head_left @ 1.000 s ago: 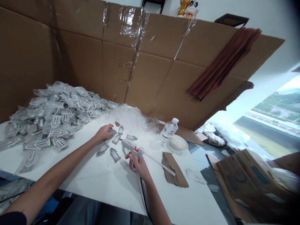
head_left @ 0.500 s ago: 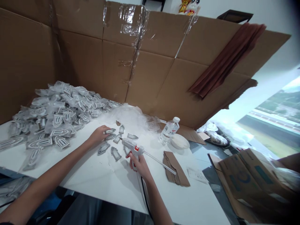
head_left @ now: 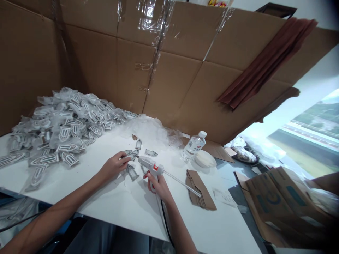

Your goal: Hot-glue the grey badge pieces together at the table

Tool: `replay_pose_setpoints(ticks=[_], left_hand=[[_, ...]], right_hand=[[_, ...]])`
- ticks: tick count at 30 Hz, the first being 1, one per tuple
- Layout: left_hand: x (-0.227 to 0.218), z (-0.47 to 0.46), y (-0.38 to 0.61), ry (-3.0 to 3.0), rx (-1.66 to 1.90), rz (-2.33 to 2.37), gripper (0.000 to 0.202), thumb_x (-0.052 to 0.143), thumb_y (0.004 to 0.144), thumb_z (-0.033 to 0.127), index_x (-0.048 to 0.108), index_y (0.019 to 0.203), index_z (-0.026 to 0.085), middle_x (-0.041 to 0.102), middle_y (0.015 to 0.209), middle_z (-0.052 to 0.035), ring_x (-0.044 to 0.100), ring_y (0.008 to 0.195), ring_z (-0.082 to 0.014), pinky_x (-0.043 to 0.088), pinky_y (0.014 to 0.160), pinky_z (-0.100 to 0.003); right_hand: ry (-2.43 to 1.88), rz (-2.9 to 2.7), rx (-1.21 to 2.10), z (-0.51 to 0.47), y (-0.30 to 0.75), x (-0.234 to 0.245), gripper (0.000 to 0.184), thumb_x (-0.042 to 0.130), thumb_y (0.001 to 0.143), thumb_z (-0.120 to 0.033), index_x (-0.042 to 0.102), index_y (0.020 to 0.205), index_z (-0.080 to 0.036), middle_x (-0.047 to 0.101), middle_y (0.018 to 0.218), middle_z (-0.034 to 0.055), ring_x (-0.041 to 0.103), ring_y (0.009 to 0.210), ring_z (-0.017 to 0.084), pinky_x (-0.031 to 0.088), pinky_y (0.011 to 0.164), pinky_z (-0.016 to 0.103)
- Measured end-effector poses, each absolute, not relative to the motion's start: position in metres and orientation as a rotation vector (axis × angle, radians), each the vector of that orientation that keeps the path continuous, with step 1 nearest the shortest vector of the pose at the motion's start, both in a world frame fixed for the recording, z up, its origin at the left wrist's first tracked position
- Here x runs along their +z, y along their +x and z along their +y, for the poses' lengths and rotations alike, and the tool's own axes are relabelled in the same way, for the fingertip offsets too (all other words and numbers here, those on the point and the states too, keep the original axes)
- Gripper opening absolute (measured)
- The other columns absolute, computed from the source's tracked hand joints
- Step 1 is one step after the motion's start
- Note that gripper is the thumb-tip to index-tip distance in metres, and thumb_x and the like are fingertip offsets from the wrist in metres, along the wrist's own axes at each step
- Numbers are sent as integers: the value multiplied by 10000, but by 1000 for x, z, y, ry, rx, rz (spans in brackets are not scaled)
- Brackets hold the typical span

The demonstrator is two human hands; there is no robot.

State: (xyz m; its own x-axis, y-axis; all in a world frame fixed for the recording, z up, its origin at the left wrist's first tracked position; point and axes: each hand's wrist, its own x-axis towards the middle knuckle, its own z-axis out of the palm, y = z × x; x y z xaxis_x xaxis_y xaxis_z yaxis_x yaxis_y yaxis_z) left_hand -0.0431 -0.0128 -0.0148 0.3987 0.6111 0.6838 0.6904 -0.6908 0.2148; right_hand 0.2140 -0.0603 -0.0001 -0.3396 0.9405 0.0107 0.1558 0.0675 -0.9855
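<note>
My right hand [head_left: 156, 183] is wrapped round the handle of a white and red hot glue gun [head_left: 148, 164], with a long clear glue stick [head_left: 182, 182] out of its back and a black cord below. My left hand [head_left: 114, 165] is closed on a small grey arch-shaped frame [head_left: 132, 153], held close to the gun's nozzle. Whether the nozzle touches it I cannot tell. Other loose frames lie around: one at the back [head_left: 138, 144], one to the right [head_left: 151, 152], and one nearer me [head_left: 132, 172]. Part of the group is hidden by my left hand.
A heap of plastic-wrapped frames [head_left: 66, 123] fills the table's left. Crumpled clear film [head_left: 148, 128] lies behind the loose frames. At right are a water bottle [head_left: 194, 144], a white bowl [head_left: 205, 159] and folded cardboard [head_left: 200, 192]. Tall cardboard [head_left: 185, 81] walls the back.
My left hand has moved right and nearer me, bringing a frame to the glue gun's nozzle. The right hand keeps its grip on the gun. The camera view has shifted slightly.
</note>
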Motion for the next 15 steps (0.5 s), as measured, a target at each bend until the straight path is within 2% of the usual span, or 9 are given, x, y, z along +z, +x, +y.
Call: replay_pose_setpoints(ticks=[11, 15], left_hand=[[-16, -19, -40, -2583, -1248, -1223, 247, 481, 911, 162, 631, 1099, 215, 572, 1067, -87, 608, 945, -150, 505, 779, -245], [-14, -22, -38, -2518, -1322, -1219, 330, 509, 886, 152, 561, 1204, 222, 605, 1062, -87, 613, 959, -167, 527, 814, -279]], right_hand=[[-1164, -1627, 1328, -61, 213, 2, 478, 477, 883, -603, 582, 906, -137, 460, 473, -26, 337, 369, 77, 290, 383, 210], [-1184, -1648, 1310, -61, 211, 0, 478, 495, 872, -608, 593, 880, -140, 471, 495, -9, 370, 401, 87, 292, 391, 212]])
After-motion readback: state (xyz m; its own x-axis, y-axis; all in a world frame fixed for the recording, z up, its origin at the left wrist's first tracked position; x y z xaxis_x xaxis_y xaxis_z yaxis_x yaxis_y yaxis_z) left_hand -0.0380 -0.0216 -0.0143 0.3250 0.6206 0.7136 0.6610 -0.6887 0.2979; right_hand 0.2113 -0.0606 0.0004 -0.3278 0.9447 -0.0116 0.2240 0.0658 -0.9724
